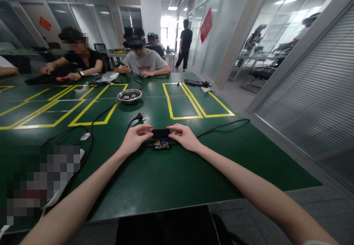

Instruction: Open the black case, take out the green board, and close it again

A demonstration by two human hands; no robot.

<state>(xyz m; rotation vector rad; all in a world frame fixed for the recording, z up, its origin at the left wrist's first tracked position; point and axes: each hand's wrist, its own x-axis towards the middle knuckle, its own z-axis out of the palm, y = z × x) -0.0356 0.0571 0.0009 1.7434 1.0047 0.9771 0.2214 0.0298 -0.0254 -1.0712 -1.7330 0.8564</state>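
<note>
- Black plastic cover point(161, 133): held by its two ends. Left hand point(137, 138) has thumb and fingers narrowed on one end, right hand point(183, 136) likewise on the other.
- Open case point(162, 149), circuit board point(162, 144) exposed: lies on the green worktop point(262, 164), just nearside of the cover, between the near edge and the plug. Contact between cover and case cannot be determined.
- Hazard, judged: uneven finger pressure could tip the cover, so that it slips and strikes the exposed board.
- Hazard, judged: a wrist snagging the right-hand cable point(224, 127) could drag the case, if the two are joined; the hand obscures the join.
- Plug point(139, 117): loose on the worktop beyond the left hand. A forward sweep could knock it.
- Room: bare surface runs from the case to the near edge and towards the near right corner. Leftward is tighter, with a black cord point(90, 142) in the way.
- Metal bowl point(129, 100): stands towards the far edge, small parts inside; likely to spill if bumped.
- Folded stand point(197, 83): near the far right corner, well apart from both hands.
</note>
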